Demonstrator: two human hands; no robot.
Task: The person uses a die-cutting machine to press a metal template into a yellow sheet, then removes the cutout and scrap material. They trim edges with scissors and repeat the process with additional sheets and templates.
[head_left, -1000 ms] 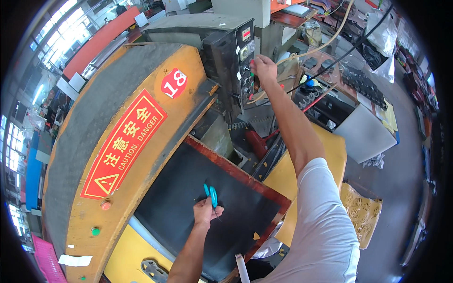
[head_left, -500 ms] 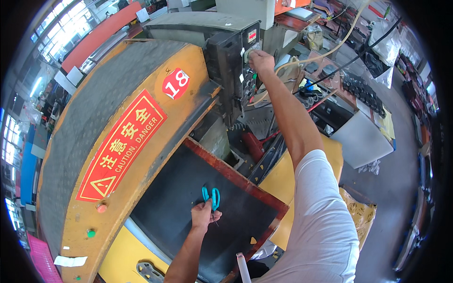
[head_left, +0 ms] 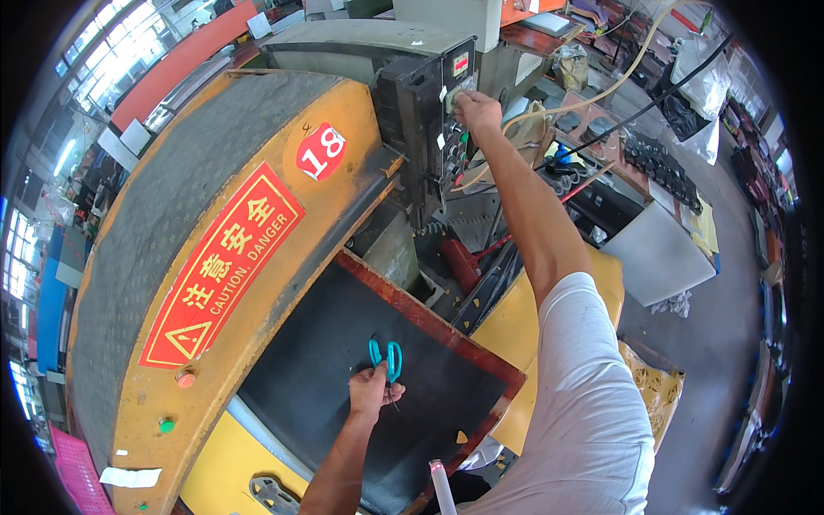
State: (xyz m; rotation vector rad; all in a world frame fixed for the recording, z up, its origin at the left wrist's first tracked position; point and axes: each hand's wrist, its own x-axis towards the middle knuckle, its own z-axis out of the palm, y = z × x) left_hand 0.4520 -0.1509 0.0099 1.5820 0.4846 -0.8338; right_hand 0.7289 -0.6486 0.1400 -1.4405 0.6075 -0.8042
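Our left hand [head_left: 367, 390] is closed on teal-handled scissors [head_left: 394, 362], which are over the black work pad [head_left: 318, 343]; whether they touch it, we cannot tell. The handle loops point away from us, so a hard squeeze could, we judge, press a hidden blade into our palm. Our right hand [head_left: 478, 113] is at the control panel [head_left: 452, 129], with bent fingers at a dial [head_left: 451, 100]; if they grip it or only touch it, we cannot tell. The controls sit close together, so a slip could turn the wrong one. Beside this wrist, a beige hose [head_left: 558, 110] could catch our arm. The orange machine beam [head_left: 339, 206] could pinch our left fingers, if it moves.
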